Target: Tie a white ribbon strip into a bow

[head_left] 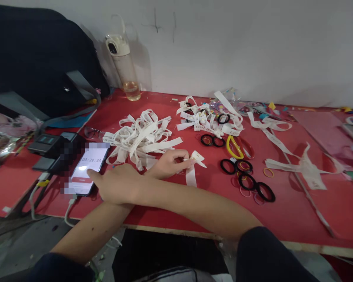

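Soft, rather dim indoor light falls from above, so shadows on the red bench (282,211) are short with blurred rims. The bottle (125,66) at the back edge throws a pale shadow on the wall (253,47). The phone (90,166) screen near the left edge glows overexposed beside a pixelated patch. The ribbon strip (191,178) mid-bench is sharp. The dark bag (38,58) at the back left corner loses detail. Wide-angle distortion bends the front edge, and the far right end smears.

A craft workbench: red table (297,219) strewn with ribbon strips (141,137) and hair ties (247,180).
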Available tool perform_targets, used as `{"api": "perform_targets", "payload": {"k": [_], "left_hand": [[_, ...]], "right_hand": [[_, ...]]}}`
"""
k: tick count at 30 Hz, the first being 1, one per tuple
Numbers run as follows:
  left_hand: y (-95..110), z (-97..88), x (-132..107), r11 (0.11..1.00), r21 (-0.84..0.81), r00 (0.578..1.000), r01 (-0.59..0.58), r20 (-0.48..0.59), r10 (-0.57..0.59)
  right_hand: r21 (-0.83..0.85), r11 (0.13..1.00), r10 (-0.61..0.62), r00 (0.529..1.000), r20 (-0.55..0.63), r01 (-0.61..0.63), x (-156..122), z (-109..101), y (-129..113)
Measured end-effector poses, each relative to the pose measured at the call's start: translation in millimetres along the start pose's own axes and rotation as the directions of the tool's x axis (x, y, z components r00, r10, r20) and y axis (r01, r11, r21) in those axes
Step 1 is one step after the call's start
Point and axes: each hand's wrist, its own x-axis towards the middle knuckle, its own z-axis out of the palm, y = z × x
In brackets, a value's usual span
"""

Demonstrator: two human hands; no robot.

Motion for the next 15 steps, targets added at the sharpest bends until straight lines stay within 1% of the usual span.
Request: {"api": "perform_targets", "payload": {"k": [5,9,12,14,15], "left_hand": [[-0.5,1.6,1.0,1.000,0.017,1.000,0.002,0.011,-0.002],[-1.2,0.9,1.3,1.000,0.030,1.000,0.002,0.021,-0.003],[-2.2,0.3,1.6,0.999,0.043,1.000,-0.015,0.020,0.014],[-2.2,0.1,1.6,0.998,0.056,0.999,-0.028,0.020,0.027],[-1.9,0.0,1.5,0.997,0.065,0.999,-0.028,0.020,0.027]], "right_hand": [[0.004,0.999,0.045,0.998,0.033,-0.045,2.6,-2.1,-0.6],[-0.009,0.997,0.076,0.997,-0.017,-0.076,1.0,-1.9,-0.8],[-0.042,0.999,0.020,0.995,-0.098,-0.024,-4.9,-3.7,-0.5],[-0.069,0.997,-0.042,0.987,-0.157,0.032,-16.3,-9.6,-1.7],[-0.063,0.997,-0.053,0.980,-0.192,0.042,-24.7,-14.1,-3.1]]}}
